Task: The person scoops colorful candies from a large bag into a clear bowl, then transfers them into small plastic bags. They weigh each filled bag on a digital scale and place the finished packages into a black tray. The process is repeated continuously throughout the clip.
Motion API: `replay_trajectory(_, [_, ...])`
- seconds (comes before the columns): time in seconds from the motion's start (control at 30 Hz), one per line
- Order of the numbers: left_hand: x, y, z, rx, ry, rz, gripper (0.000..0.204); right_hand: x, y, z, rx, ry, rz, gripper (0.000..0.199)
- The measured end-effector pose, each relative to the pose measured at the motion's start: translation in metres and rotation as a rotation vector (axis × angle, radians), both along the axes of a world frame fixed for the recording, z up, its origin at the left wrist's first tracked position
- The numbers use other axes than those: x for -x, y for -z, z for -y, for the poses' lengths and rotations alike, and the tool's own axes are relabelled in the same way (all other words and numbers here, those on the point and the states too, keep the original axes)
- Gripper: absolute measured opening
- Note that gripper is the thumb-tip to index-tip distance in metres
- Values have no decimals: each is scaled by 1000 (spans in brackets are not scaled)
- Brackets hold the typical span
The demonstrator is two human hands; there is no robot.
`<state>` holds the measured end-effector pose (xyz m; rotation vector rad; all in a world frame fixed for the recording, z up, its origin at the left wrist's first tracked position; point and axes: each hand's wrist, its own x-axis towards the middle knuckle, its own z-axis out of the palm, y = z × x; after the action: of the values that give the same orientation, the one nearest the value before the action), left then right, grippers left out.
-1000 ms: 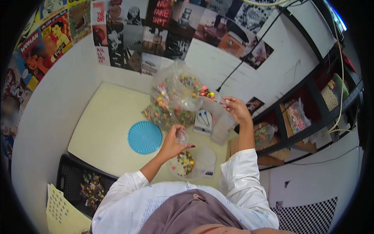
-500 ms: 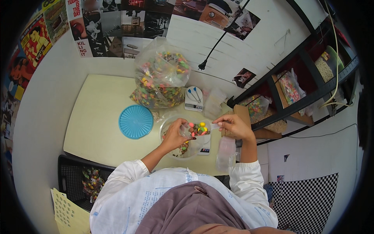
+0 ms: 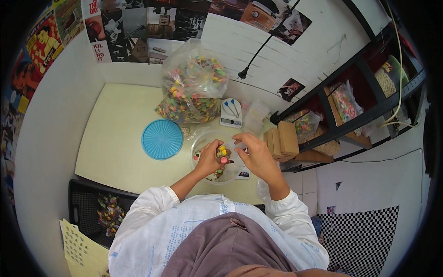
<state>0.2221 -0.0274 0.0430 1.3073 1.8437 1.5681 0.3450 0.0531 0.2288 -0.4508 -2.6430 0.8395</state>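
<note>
My left hand (image 3: 211, 159) holds a few small colourful candies over a round clear container (image 3: 203, 144) on the pale yellow table (image 3: 115, 138). My right hand (image 3: 256, 154) pinches the top of a small clear plastic bag (image 3: 233, 152) right beside the left hand. Both hands hover over the container, which holds a few candies. A small white scale (image 3: 243, 174) peeks out under the hands.
A big clear bag of mixed candies (image 3: 191, 87) stands at the table's back, a white digital scale (image 3: 230, 113) beside it. A blue round lid (image 3: 162, 139) lies left. Cardboard boxes (image 3: 281, 138) and shelves (image 3: 350, 106) with candy bags are right. A black crate (image 3: 87, 207) sits lower left.
Both hands came down from the big candy bag toward the clear container. The right hand moved in next to the left, and the candies now sit in the left hand's fingers.
</note>
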Motion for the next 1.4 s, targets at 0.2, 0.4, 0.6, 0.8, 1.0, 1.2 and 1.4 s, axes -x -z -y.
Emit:
replay_trajectory(0.2, [4,-2,-3,-17,29,187,63,-1,7,-1,-112,41,-88,33])
replay_trajectory(0.4, [8,-3,-6,-28,49,205,59,-9,9,-7,-12,143,-165,33])
replay_trajectory(0.6, [13,14,-10,-97,56,217,59,-20,34,-25,121,286,-202,26])
replay_trajectory(0.8, [18,4,-7,-98,128,274,53,-8,91,-17,122,62,-51,16])
replay_trajectory(1.0, [21,17,-1,116,245,49,93,-1,128,-27,68,90,3,11])
replay_trajectory(1.2, [34,18,8,245,419,-171,128,-6,139,-24,46,112,48,10])
replay_trajectory(1.4, [43,19,-6,260,529,310,102,-10,129,-15,201,124,4,17])
